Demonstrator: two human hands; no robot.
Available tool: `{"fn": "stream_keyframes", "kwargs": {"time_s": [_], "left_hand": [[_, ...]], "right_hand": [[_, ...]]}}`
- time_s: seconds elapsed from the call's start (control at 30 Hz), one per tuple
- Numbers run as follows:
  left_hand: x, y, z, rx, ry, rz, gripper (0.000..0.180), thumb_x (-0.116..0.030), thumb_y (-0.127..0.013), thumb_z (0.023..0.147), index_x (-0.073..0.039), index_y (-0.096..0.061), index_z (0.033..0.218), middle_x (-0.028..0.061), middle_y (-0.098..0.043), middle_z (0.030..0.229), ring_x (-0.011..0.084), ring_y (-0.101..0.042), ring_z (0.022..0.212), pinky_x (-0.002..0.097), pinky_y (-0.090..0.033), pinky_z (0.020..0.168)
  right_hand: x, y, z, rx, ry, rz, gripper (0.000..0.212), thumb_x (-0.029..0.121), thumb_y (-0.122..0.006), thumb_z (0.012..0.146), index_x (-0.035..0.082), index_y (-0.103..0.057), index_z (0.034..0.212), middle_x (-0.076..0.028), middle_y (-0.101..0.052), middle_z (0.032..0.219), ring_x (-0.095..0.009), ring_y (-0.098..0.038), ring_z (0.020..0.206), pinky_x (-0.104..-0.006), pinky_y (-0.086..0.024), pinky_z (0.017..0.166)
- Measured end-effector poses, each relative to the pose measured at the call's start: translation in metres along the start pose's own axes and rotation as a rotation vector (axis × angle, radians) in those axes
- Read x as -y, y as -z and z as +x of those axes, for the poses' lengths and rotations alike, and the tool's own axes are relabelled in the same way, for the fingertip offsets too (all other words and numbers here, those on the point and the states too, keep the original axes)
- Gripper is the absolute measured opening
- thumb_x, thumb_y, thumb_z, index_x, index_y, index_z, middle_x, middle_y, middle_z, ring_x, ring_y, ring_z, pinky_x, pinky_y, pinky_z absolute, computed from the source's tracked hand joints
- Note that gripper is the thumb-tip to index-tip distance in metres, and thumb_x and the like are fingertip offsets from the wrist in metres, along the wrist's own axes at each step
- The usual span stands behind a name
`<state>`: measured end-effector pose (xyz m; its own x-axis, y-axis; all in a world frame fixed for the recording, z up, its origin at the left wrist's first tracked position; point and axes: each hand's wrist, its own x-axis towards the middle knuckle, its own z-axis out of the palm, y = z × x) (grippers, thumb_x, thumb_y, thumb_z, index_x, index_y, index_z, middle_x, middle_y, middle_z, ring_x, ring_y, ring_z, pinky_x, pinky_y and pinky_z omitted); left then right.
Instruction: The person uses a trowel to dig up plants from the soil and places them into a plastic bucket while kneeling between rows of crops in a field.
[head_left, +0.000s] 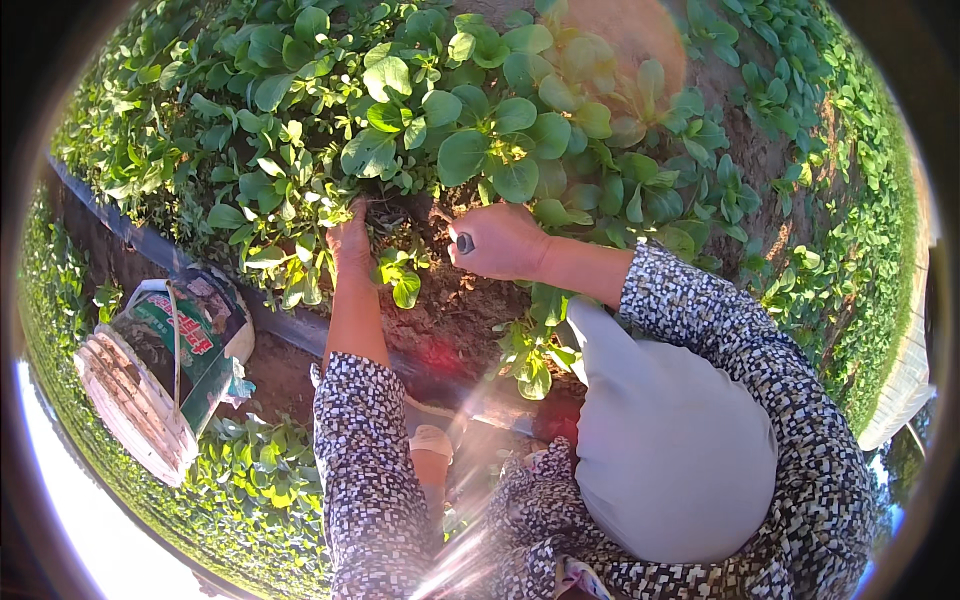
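At bed edge: left hand point(348, 238) grips leafy plants point(400, 270), right hand point(497, 241) fisted on dark tool handle point(465, 243); most greens point(480, 130) uncut, bucket point(160, 365) waiting.

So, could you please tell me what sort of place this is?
Probably a vegetable plot outdoors: rows of leafy green plants growing in bare soil, with a basket lined with a sack standing nearby.

A raised bed of bare brown soil point(455, 310) carries dense leafy green plants point(480, 130) (broad, rounded leaves); a dark edging strip point(150, 245) borders it, a bucket point(150, 385) tipped just beyond
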<state>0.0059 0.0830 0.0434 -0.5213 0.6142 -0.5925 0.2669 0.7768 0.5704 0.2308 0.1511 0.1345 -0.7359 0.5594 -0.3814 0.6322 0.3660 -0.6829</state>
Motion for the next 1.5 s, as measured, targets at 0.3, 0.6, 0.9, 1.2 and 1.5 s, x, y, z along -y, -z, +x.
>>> {"fn": "stream_keyframes", "kwargs": {"time_s": [0.3,0.6,0.9,1.2,1.5], "left_hand": [[0.065,-0.015,0.007,0.065,0.135,-1.128,0.04,-0.039,-0.05,0.093,-0.01,-0.054,0.121,0.0061,-0.064,0.11,0.0246,-0.064,0.093,0.0411,-0.056,0.073],[0.054,0.021,-0.007,-0.141,-0.179,-0.466,0.042,-0.029,-0.056,0.091,-0.004,-0.052,0.123,0.0072,-0.064,0.111,0.0238,-0.062,0.093,0.0419,-0.051,0.079],[-0.041,0.027,-0.016,-0.01,-0.043,0.525,0.054,-0.039,-0.069,0.074,-0.016,-0.058,0.121,0.0205,-0.066,0.1,0.0411,-0.062,0.094,0.0461,-0.049,0.078],[0.043,0.082,-0.046,-0.12,-0.12,-0.102,0.039,-0.012,-0.069,0.077,-0.006,-0.06,0.114,0.008,-0.065,0.105,0.0211,-0.064,0.093,0.0385,-0.056,0.069],[-0.014,0.384,-0.185,-1.051,-0.279,-0.534,0.055,-0.035,-0.061,0.088,-0.006,-0.046,0.131,0.0132,-0.052,0.126,0.0256,-0.051,0.117,0.0468,-0.048,0.093]], "right_hand": [[-0.005,0.0,-0.021,0.097,0.066,-0.053,0.019,0.026,-0.057,0.073,0.009,-0.059,0.065,-0.01,-0.061,0.067,-0.033,-0.06,0.068,-0.0431,-0.048,0.062],[-0.004,-0.012,0.008,0.098,0.11,-0.054,0.018,0.027,-0.056,0.071,0.01,-0.058,0.064,-0.011,-0.059,0.063,-0.033,-0.06,0.063,-0.045,-0.047,0.058],[-0.024,-0.016,-0.005,0.032,0.086,-0.028,0.016,0.026,-0.057,0.07,0.012,-0.059,0.064,-0.011,-0.058,0.062,-0.033,-0.059,0.063,-0.0448,-0.046,0.056],[-0.011,-0.023,-0.005,0.05,0.084,-0.045,0.017,0.028,-0.062,0.071,0.012,-0.063,0.069,-0.01,-0.062,0.067,-0.032,-0.062,0.067,-0.043,-0.047,0.06],[-0.017,-0.02,-0.011,0.06,0.02,0.032,0.021,0.031,-0.063,0.072,0.01,-0.064,0.073,-0.011,-0.062,0.069,-0.03,-0.062,0.069,-0.0415,-0.047,0.061]]}}
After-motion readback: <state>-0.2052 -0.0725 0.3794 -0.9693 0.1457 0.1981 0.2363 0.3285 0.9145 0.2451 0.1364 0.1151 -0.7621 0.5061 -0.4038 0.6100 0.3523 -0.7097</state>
